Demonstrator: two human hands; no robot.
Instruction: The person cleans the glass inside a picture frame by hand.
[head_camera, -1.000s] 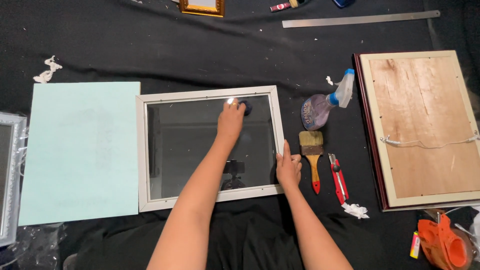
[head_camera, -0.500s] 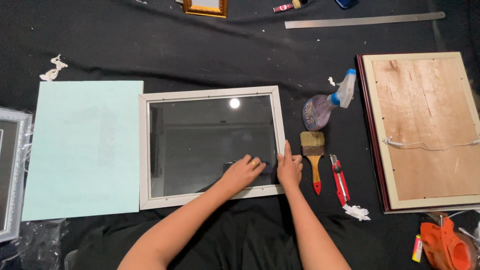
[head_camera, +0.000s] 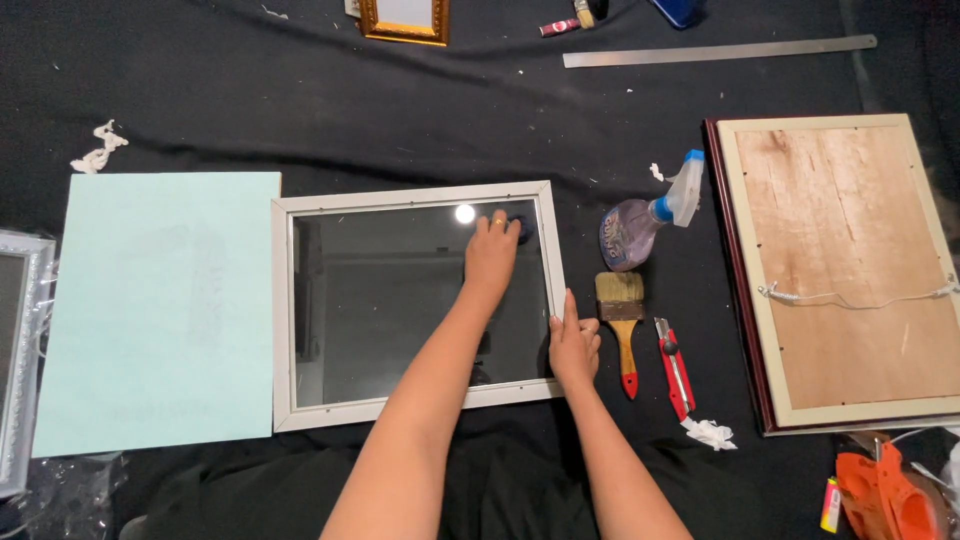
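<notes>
Work surface: black cloth (head_camera: 250, 90), wrinkled, covered the whole view. A bright overhead light showed only as a small round reflection (head_camera: 465, 213). No walls, floor or windows were visible.

A black cloth (head_camera: 300, 110) covers the surface. On it, under the left hand (head_camera: 492, 252), lies a white glazed frame (head_camera: 283, 320), the right hand (head_camera: 573, 345) pressing its right edge. Left of both hands lies a pale green sheet (head_camera: 150, 310). Just right of the right hand lie a brush (head_camera: 622, 310), a red knife (head_camera: 675, 368) and a spray bottle (head_camera: 645, 218); farther right, a wood-backed frame (head_camera: 840, 270). Beyond the hands lies a steel ruler (head_camera: 720, 50).
</notes>
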